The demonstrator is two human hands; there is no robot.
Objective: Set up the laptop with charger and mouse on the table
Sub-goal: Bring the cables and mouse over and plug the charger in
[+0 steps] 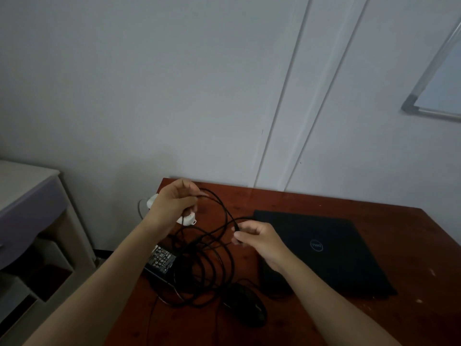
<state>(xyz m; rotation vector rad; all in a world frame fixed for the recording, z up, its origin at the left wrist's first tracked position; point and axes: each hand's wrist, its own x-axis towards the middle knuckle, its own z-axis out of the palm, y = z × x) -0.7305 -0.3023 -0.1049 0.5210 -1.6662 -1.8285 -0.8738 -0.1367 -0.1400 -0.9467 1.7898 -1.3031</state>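
A closed black laptop (324, 250) lies flat on the reddish wooden table (411, 308), to the right. Left of it sits the black charger brick (161, 262) with a tangle of black cable (207, 265) looped over it. A black mouse (245, 307) rests near the table's front, below the loops. My left hand (174, 204) is raised over the table's back left corner and pinches a strand of the cable. My right hand (257, 239) pinches the cable's end between thumb and fingers, just left of the laptop's edge.
A white power strip (187, 218) lies at the table's back left, mostly hidden by my left hand. A pale cabinet with open shelves (30, 221) stands to the left. The wall is right behind the table. A whiteboard corner (434, 96) hangs at the upper right.
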